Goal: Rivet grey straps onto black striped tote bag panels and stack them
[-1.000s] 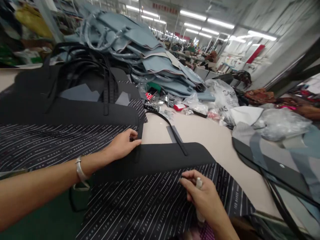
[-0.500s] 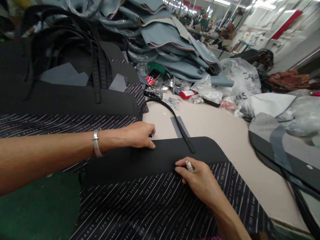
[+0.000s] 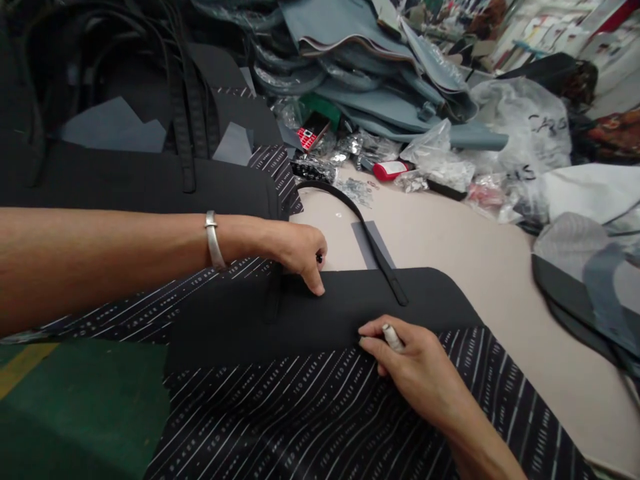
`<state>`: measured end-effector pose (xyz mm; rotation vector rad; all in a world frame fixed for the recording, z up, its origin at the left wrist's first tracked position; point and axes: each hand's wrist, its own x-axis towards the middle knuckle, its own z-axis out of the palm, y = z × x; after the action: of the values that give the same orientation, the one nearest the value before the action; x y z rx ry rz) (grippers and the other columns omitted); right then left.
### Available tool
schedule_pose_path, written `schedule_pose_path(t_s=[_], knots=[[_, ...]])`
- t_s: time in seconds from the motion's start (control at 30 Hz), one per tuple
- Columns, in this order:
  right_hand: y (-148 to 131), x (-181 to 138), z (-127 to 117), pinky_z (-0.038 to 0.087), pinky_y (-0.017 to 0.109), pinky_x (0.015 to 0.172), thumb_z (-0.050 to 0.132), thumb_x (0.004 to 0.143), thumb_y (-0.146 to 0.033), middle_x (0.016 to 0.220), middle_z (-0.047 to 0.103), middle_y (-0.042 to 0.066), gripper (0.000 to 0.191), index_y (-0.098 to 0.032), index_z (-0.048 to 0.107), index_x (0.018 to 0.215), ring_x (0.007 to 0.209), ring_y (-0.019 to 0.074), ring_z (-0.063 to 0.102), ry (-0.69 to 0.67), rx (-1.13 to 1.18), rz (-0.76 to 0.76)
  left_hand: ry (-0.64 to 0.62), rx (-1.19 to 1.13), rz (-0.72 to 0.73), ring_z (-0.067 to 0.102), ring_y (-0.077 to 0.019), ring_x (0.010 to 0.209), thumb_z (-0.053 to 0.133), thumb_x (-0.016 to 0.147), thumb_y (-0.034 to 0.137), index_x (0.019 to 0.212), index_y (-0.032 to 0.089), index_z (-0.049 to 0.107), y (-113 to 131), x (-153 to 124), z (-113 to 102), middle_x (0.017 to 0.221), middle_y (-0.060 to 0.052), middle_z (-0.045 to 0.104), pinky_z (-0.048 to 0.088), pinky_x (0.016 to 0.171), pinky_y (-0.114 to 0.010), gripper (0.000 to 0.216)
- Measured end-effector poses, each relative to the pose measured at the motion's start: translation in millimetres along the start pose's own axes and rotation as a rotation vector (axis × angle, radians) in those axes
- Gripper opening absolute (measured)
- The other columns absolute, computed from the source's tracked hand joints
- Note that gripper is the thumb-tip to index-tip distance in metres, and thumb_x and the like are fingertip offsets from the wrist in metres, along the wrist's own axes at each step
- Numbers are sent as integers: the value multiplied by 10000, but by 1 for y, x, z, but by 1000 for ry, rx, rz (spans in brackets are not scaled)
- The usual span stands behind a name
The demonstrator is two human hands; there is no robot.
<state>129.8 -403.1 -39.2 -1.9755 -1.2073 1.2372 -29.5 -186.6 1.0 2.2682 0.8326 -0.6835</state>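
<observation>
A black bag panel joined to black printed lining with white diagonal lettering lies in front of me. My left hand is over the panel's far edge, its thumb resting on the panel. A small black piece shows between its curled fingers; I cannot tell what it is. My right hand grips a slim pen-like tool with a pale rounded end. Its fingertips touch the panel near the lining seam, and the tool's tip is hidden. A black strap handle curves onto the panel, right of my left hand.
More black bag panels with handles are piled at the left. Blue-grey pieces in plastic are stacked behind. Plastic bags and a red bottle-like item lie on the pale tabletop. Green floor shows lower left.
The view has tilted down and shifted left. My left hand has moved slightly along the panel's far edge, uncovering the end of the other strap. My right hand stays near the seam.
</observation>
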Motion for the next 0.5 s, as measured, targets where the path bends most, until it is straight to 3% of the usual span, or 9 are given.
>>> schedule_pose_path(t_s=[0.13,0.3,0.5], knots=[[0,0,-1,361,219,496,645,840,-336,553,537,-64,137,-214,704,863,510,97,509,-37,20,18,-160,-115,68,554,-180,689,814,536,502,965,198,686,3,8,-6,785,-10,657,381,569,-261,541],[-1,-5,-2,338,217,474,646,846,-318,554,523,-63,122,-213,709,846,508,94,477,-47,-7,-26,-401,-315,104,595,-204,650,820,548,415,831,206,740,3,21,-5,709,-36,676,471,610,-314,360],[-1,-11,1,368,223,513,638,872,-264,661,615,-38,111,-232,736,831,554,96,499,-73,-72,-173,-533,-532,117,630,-236,634,840,568,401,889,215,781,-1,23,2,728,-66,701,504,570,-340,375]])
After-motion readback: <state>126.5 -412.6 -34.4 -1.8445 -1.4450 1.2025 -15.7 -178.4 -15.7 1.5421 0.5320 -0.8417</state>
